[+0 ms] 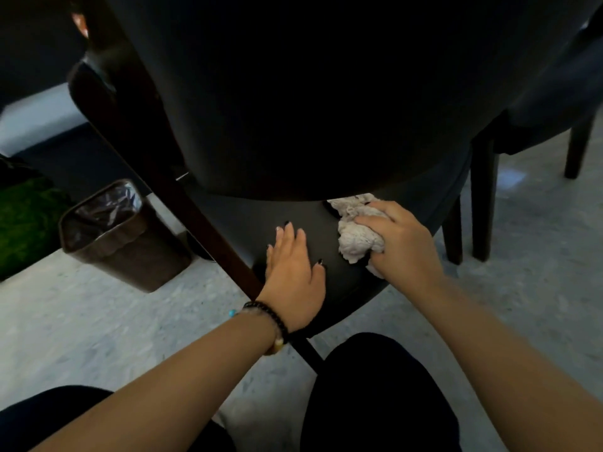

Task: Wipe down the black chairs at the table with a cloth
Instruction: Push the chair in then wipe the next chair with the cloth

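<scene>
A black chair [293, 109] fills the upper middle of the view, its curved back above and its lower seat shell below. My left hand [293, 275] lies flat with straight fingers on the lower shell, near a dark wooden leg [182, 197]. My right hand [401, 239] grips a crumpled light grey cloth [355, 236] and presses it against the shell just under the backrest's lower edge. Part of the cloth is hidden under my fingers.
A brown waste bin [120, 236] with a plastic liner stands on the grey floor at the left. A second black chair [554, 93] stands at the right, its dark legs close by. Something green [26, 220] sits at the far left. My dark-clad knees are at the bottom.
</scene>
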### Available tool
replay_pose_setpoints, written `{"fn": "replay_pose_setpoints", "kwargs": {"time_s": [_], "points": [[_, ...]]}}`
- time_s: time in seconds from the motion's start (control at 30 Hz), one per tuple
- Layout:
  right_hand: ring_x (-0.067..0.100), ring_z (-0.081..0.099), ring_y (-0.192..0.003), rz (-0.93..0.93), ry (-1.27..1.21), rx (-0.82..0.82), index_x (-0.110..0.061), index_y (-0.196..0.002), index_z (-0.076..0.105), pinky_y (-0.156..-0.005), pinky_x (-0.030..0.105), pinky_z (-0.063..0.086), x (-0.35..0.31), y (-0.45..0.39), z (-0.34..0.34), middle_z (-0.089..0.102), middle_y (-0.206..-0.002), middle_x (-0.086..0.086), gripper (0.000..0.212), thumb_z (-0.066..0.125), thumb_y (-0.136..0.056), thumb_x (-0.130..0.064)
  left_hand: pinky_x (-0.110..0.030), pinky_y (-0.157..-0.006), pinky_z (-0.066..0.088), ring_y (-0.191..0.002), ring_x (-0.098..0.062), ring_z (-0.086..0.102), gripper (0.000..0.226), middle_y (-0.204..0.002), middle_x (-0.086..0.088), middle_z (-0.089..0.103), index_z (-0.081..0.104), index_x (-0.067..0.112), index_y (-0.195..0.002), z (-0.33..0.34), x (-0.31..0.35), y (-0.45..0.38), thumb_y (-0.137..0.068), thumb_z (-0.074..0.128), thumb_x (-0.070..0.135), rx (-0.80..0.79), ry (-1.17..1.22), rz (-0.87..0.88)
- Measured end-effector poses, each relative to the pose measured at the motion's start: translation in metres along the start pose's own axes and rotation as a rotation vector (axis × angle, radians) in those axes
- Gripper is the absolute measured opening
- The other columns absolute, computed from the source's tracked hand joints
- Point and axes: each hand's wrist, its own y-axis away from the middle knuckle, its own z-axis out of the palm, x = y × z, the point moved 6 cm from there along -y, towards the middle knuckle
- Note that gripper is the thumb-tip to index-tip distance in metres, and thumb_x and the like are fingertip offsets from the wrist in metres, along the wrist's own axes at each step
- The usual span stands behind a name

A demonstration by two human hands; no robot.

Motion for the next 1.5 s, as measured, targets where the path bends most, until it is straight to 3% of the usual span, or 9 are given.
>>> {"fn": "replay_pose_setpoints", "kwargs": {"time_s": [0.23, 0.43, 0.53, 0.67, 0.8, 1.0, 1.2, 1.37, 1.5], "points": [[0.036, 0.065, -0.103, 0.009, -0.017, 0.059, 0.0, -0.101, 0.075, -0.085, 0.042, 0.056, -0.002, -0.005, -0.002, 0.066, -0.113, 0.019, 0.037, 0.072, -0.067, 0.013, -0.058, -0.116, 0.005, -0.148, -0.024, -0.007, 0.068, -0.162, -0.002, -0.007, -0.003, 0.018, -0.154, -0.004, -0.003, -0.012, -0.101, 0.026, 0.049, -0.136, -0.419, -0.022], [0.028, 0.063, -0.109, 0.097, -0.014, 0.086, -0.007, -0.107, 0.074, -0.093, 0.033, 0.051, -0.008, -0.004, -0.001, 0.064, -0.118, 0.013, 0.041, 0.068, -0.071, 0.012, -0.053, -0.114, 0.022, -0.141, -0.031, 0.017, 0.069, -0.158, -0.011, 0.015, 0.011, 0.016, -0.154, -0.018, -0.002, -0.016, -0.099, 0.024, 0.056, -0.036, -0.576, 0.124], [0.013, 0.058, -0.115, 0.356, -0.147, 0.118, -0.018, -0.114, 0.071, -0.099, 0.011, 0.039, -0.018, 0.016, 0.0, 0.063, -0.12, 0.0, 0.04, 0.067, -0.079, -0.001, -0.048, -0.104, 0.035, -0.13, -0.032, 0.033, 0.071, -0.144, -0.011, 0.036, 0.028, 0.016, -0.149, -0.03, 0.001, -0.026, -0.096, 0.03, 0.062, -0.037, -0.631, 0.186], [0.019, 0.063, -0.102, 0.887, -0.425, 0.514, -0.023, -0.118, 0.062, -0.091, 0.037, 0.051, -0.034, 0.1, 0.009, 0.064, -0.112, 0.005, 0.027, 0.06, -0.091, -0.021, -0.039, -0.085, 0.043, -0.117, -0.029, 0.043, 0.07, -0.123, -0.008, 0.046, 0.051, 0.017, -0.132, -0.037, 0.006, -0.033, -0.088, 0.04, 0.07, -0.044, -0.63, 0.218], [0.012, 0.063, -0.092, 1.232, -0.697, 0.757, -0.018, -0.122, 0.062, -0.08, 0.026, 0.051, -0.06, 0.137, 0.057, 0.067, -0.104, 0.002, 0.031, 0.061, -0.091, -0.014, -0.035, -0.081, 0.042, -0.119, -0.027, 0.041, 0.072, -0.128, -0.009, 0.044, 0.038, 0.012, -0.143, -0.032, 0.01, -0.026, -0.093, 0.034, 0.065, 0.002, -0.647, 0.234], [0.022, 0.056, -0.117, 1.225, -0.687, 0.905, -0.016, -0.135, 0.053, -0.105, 0.045, 0.045, -0.079, 0.116, 0.092, 0.056, -0.129, 0.006, 0.039, 0.057, -0.096, -0.016, -0.034, -0.08, 0.045, -0.12, -0.027, 0.042, 0.072, -0.128, -0.01, 0.046, 0.039, 0.01, -0.142, -0.032, 0.005, -0.027, -0.094, 0.032, 0.063, 0.044, -0.694, 0.271], [0.027, 0.057, -0.116, 1.213, -0.677, 0.969, -0.015, -0.127, 0.059, -0.104, 0.048, 0.045, -0.067, 0.111, 0.085, 0.059, -0.125, 0.011, 0.03, 0.055, -0.097, -0.015, -0.033, -0.075, 0.044, -0.12, -0.026, 0.044, 0.073, -0.131, -0.012, 0.047, 0.031, 0.011, -0.148, -0.026, 0.006, -0.024, -0.096, 0.026, 0.062, 0.049, -0.749, 0.31], [0.018, 0.061, -0.088, 1.346, -0.558, 0.988, -0.014, -0.094, 0.067, -0.066, 0.022, 0.042, -0.031, 0.09, 0.048, 0.065, -0.093, 0.002, 0.017, 0.05, -0.098, -0.017, -0.034, -0.076, 0.046, -0.121, -0.026, 0.046, 0.062, -0.141, -0.014, 0.046, 0.033, 0.014, -0.147, -0.021, 0.005, -0.008, -0.1, 0.026, 0.055, 0.02, -0.746, 0.307], [0.016, 0.059, -0.087, 1.347, -0.537, 0.947, -0.014, -0.092, 0.065, -0.066, 0.021, 0.041, -0.017, 0.082, 0.043, 0.063, -0.092, 0.001, 0.015, 0.051, -0.097, -0.016, -0.033, -0.059, 0.035, -0.092, -0.023, 0.057, 0.047, -0.098, -0.005, 0.066, 0.067, 0.016, -0.105, -0.025, 0.009, -0.008, -0.097, 0.038, 0.052, 0.127, -0.712, 0.255]]}}
